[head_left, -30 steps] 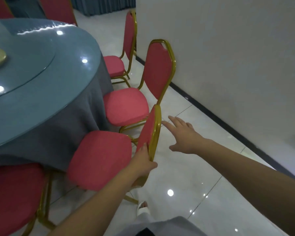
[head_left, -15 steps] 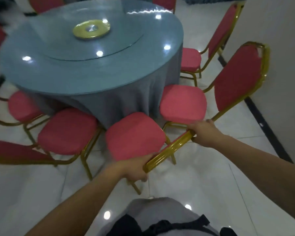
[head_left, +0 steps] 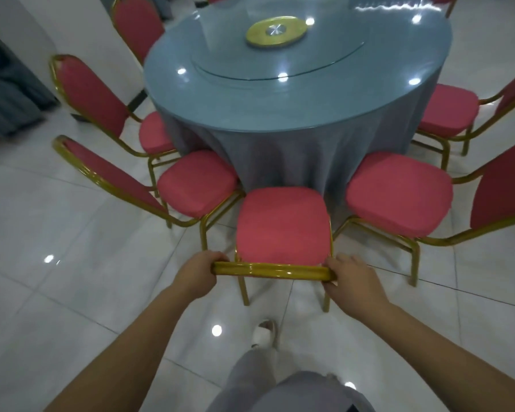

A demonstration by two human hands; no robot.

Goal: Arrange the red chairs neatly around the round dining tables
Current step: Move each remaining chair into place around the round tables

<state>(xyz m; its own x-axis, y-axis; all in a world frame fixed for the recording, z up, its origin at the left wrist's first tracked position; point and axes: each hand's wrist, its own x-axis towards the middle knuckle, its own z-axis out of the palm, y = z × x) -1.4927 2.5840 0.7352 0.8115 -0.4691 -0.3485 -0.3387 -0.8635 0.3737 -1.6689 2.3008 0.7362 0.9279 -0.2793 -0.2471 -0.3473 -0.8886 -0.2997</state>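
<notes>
Both hands gripped the chair's top rail.
The left hand (head_left: 198, 275) and right hand (head_left: 353, 282) clasped the gold rail (head_left: 272, 270); the round table (head_left: 295, 93) stood at 12 o'clock.

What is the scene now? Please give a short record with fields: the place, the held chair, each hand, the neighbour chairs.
place: round table with grey-blue cloth, glass turntable on top, white tiled floor
held chair: red seat facing the table, its front edge at the cloth, gold top rail nearest the camera
left hand: closed on the left end of the top rail
right hand: closed on the right end of the top rail
neighbour chairs: left chair and right chair, seats toward the table
</notes>
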